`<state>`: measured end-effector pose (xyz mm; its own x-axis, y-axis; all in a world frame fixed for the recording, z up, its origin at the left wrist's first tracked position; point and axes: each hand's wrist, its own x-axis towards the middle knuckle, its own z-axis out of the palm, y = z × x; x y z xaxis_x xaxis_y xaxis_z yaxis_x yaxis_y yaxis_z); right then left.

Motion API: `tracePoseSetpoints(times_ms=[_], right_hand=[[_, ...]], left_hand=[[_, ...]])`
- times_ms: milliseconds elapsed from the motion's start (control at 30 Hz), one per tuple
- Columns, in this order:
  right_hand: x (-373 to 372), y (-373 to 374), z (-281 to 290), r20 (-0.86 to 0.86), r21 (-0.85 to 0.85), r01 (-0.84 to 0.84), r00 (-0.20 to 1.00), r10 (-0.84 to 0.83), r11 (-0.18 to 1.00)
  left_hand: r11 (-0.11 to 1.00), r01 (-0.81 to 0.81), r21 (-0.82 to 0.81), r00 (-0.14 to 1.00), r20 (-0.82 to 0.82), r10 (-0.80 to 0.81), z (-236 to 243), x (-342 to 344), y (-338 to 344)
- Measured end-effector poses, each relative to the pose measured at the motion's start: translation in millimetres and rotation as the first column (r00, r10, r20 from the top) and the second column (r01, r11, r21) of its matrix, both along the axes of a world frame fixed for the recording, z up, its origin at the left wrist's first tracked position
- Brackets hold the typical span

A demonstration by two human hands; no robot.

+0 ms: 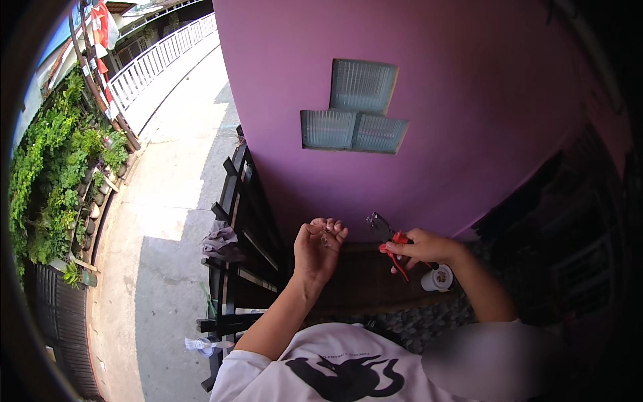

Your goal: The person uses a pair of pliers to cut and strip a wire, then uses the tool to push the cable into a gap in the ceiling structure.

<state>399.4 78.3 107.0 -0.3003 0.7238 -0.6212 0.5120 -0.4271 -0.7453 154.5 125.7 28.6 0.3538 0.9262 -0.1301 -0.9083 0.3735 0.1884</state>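
Observation:
My left hand point(317, 253) is raised palm up in front of the pink-purple wall, its fingers curled in over the palm. Something small and pale shows between the fingers and palm, too small to name. To its right, my right hand point(429, 248) grips a pair of pliers point(398, 256) by the red handles. Their dark metal head points up and left toward the wall, apart from my left hand. A bit of shiny metal shows at the jaws. Just below my right hand stands a white cup point(437, 278) with small contents I cannot make out.
The cup is by a dark brown ledge point(355, 281) along the wall. A black slatted fence point(231, 268) with a grey rag point(221, 242) and a white item point(204, 345) hanging on it borders my left. Glass blocks point(362, 84) are set in the wall; beyond the fence runs a concrete lane point(167, 234).

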Motion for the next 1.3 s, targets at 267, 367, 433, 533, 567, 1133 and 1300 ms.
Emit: tracePoseSetpoints(times_ms=[267, 367, 433, 533, 567, 1133, 1300], right_hand=[[50, 12, 5, -0.142, 0.074, 0.26, 0.958, -0.248, 0.963], [77, 22, 17, -0.184, 0.19, 0.372, 0.923, -0.339, 0.909], [103, 29, 27, -0.233, 0.286, 0.451, 0.889, -0.395, 0.846], [145, 44, 69, -0.304, 0.462, 0.621, 0.781, -0.545, 0.633], [164, 50, 83, -0.352, 0.527, 0.666, 0.737, -0.577, 0.528], [359, 150, 379, -0.347, 0.861, 0.483, 0.333, -0.877, -0.158], [368, 160, 395, -0.323, 0.867, 0.471, 0.283, -0.903, -0.162]], left_hand=[[0.999, 0.044, 0.017, 0.996, 0.083, -0.045, 2, 7, 3], [0.998, 0.054, 0.02, 0.995, 0.078, -0.055, 1, 6, 2], [0.998, 0.061, 0.028, 0.994, 0.091, -0.063, -2, 6, 1], [0.997, 0.031, -0.071, 0.996, 0.082, -0.025, 1, 4, -2], [0.998, 0.02, -0.06, 0.997, 0.08, -0.015, 1, 2, -3], [0.984, -0.164, -0.075, 0.986, 0.017, 0.166, 17, -50, -37], [0.984, -0.17, -0.047, 0.985, 0.021, 0.171, 18, -52, -36]])
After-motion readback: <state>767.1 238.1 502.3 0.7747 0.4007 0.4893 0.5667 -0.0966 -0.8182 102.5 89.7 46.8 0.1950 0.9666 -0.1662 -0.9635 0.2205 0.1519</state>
